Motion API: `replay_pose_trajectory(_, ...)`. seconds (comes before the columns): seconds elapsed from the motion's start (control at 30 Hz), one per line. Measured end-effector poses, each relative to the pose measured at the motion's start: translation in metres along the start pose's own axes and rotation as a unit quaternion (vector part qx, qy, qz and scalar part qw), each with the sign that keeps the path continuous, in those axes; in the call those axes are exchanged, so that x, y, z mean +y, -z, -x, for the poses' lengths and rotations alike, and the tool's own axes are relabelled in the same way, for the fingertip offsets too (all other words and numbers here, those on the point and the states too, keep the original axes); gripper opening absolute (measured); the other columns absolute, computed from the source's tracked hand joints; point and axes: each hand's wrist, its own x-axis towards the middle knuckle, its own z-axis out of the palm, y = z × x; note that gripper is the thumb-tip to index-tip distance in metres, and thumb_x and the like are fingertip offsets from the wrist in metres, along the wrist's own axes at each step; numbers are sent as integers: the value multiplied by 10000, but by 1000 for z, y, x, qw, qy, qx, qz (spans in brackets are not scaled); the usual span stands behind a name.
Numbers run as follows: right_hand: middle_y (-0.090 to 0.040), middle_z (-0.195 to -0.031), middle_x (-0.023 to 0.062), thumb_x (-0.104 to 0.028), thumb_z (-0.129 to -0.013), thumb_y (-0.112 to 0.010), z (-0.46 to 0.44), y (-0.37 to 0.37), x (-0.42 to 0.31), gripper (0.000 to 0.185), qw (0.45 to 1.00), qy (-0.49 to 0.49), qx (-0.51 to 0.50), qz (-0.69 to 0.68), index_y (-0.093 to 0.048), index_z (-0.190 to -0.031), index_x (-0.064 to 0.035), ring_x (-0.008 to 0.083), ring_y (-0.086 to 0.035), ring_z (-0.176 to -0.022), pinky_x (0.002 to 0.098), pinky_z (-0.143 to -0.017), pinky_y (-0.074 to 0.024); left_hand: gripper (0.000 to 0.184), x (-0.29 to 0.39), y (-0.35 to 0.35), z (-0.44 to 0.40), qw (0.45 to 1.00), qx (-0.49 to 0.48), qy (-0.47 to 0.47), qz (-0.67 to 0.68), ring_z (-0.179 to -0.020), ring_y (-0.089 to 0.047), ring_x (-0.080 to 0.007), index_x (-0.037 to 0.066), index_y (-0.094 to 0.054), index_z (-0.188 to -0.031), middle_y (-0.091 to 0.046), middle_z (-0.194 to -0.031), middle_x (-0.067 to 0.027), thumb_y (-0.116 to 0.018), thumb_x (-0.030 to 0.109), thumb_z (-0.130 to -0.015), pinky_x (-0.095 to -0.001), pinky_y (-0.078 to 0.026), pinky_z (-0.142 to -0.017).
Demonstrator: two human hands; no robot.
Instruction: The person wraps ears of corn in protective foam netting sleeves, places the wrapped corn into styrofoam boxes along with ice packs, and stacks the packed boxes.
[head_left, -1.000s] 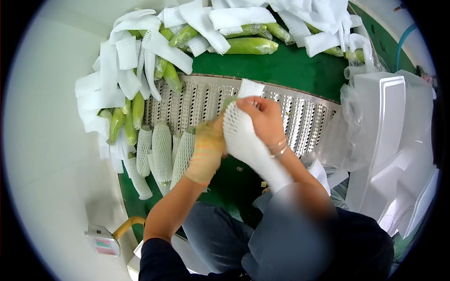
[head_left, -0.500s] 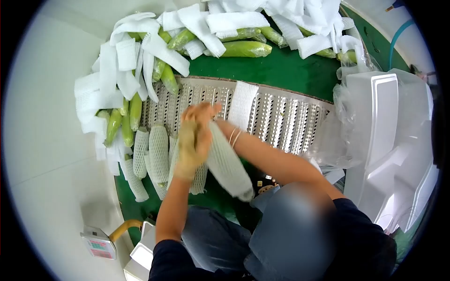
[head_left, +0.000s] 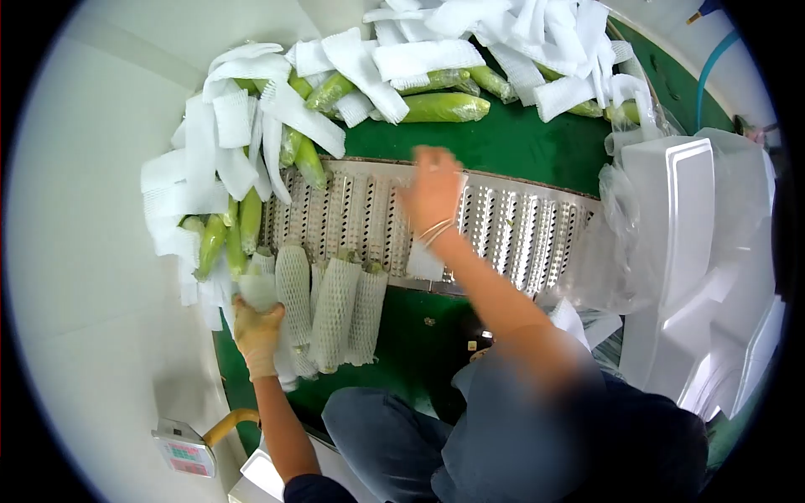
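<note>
My left hand [head_left: 257, 334], in a pale glove, is closed around a long vegetable in a white foam net sleeve [head_left: 258, 295] at the left end of a row. Beside it lie several more netted vegetables [head_left: 335, 314], green tips showing at their upper ends. My right hand [head_left: 436, 191], blurred, is over a flat white foam net sleeve [head_left: 426, 261] on the perforated metal plate [head_left: 520, 226]. Its fingers look stretched out and its thumb apart; whether they touch the sleeve is unclear.
Long green vegetables in clear film [head_left: 444, 107] line the back and left, with loose white foam sleeves [head_left: 428, 60] on top. White foam boxes [head_left: 667, 226] and clear plastic bags [head_left: 616, 218] stand at right. A scale [head_left: 184, 448] sits low at left on the green table [head_left: 419, 323].
The netted vegetable that was between both hands is gone from them. My left hand has moved left and down to the row's end; my right hand has moved up over the flat sleeve.
</note>
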Motion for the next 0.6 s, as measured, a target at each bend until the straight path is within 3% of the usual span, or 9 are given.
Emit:
replay_pose_trajectory(0.07,-466,-1151,151,-298,-665,-776,9,-4,54,541,986,-98,-69,117,-535,-1113,-113,322,-465,-1048,443,-839,-420,699,-43,-45,-20,1000,-7,-19,-11,-1068,-558,-337,-90,-391,-1264,-560,-1174,-232,-712,230,-732,-370,-452,-914)
replay_pose_trajectory(0.23,-600,-864,122,-100,-707,-764,16,7,90,408,967,-52,-13,-249,-516,-1031,-83,271,-613,-788,365,-671,-489,689,-58,-58,-40,982,29,-168,84,-1262,-405,-299,-69,-316,-1332,-419,-1340,-222,-676,183,-801,-363,-391,-1002)
replay_pose_trajectory(0.3,-641,-933,78,-77,-812,-691,6,27,93,247,762,-246,-107,-589,-541,-1009,-82,175,-633,-840,291,-694,-517,586,22,-45,-30,908,115,-224,335,-1182,-470,-278,-46,-406,-1305,-448,-1296,-206,-657,120,-802,-372,-360,-1023)
replay_pose_trajectory(0.33,-644,-954,64,-66,-841,-662,1,34,94,199,626,-271,-134,-719,-549,-1003,-87,149,-634,-852,274,-701,-526,535,67,-43,-19,896,77,-273,342,-1178,-468,-253,-20,-419,-1305,-447,-1307,-166,-620,73,-817,-358,-364,-1013)
replay_pose_trajectory(0.4,-646,-938,30,-46,-864,-625,-5,39,86,136,523,-288,-185,-780,-580,-981,-100,132,-626,-853,272,-737,-520,462,148,-65,-17,844,-86,-380,369,-1165,-472,-219,19,-436,-1305,-450,-1326,-98,-549,36,-857,-326,-366,-997)
replay_pose_trajectory(0.43,-644,-932,16,-53,-863,-629,-8,33,85,117,538,-268,-192,-776,-592,-963,-101,125,-616,-854,271,-752,-507,412,188,-81,-6,803,-189,-337,453,-1149,-493,-217,13,-473,-1277,-456,-1328,-106,-534,50,-871,-304,-388,-965)
replay_pose_trajectory(0.47,-641,-925,2,-59,-862,-633,-13,28,84,97,553,-247,-200,-770,-604,-946,-101,118,-607,-855,270,-767,-494,374,224,-98,-4,686,-323,-308,574,-1115,-513,-177,3,-517,-1233,-447,-1339,-97,-555,64,-867,-279,-414,-923)
replay_pose_trajectory(0.53,-609,-870,-19,-74,-832,-669,-33,18,102,104,705,-210,-197,-648,-597,-905,-89,74,-553,-830,254,-746,-455,288,276,-114,-1,635,-400,-147,645,-914,-558,-125,25,-579,-1102,-604,-1106,-65,-629,104,-829,-244,-442,-856)
replay_pose_trajectory(0.6,-597,-861,-3,-96,-812,-688,-56,22,122,132,827,-108,-127,-537,-585,-892,-71,69,-543,-829,242,-721,-451,178,304,-149,-14,521,-376,-154,751,-858,-586,-177,54,-582,-974,-633,-952,-62,-636,68,-806,-289,-464,-840)
